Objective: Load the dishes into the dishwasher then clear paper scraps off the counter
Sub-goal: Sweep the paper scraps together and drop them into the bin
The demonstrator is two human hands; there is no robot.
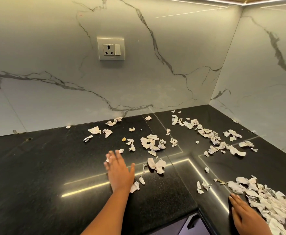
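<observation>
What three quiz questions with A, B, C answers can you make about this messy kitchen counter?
1. Where is the biggest heap of paper scraps?
A) beside the right hand
B) at the far left end
C) floating in the air

2. What colour is the counter?
A) white
B) black
C) red

3. How is the left hand?
A) curled in a fist
B) flat, with its fingers straight
C) pointing with one finger

Answers:
1. A, the thickest pile lies at the near right, next to that hand.
2. B, the top is shiny black stone, and only the wall behind is pale.
3. B, its fingers are spread straight over the counter and hold nothing.
</observation>
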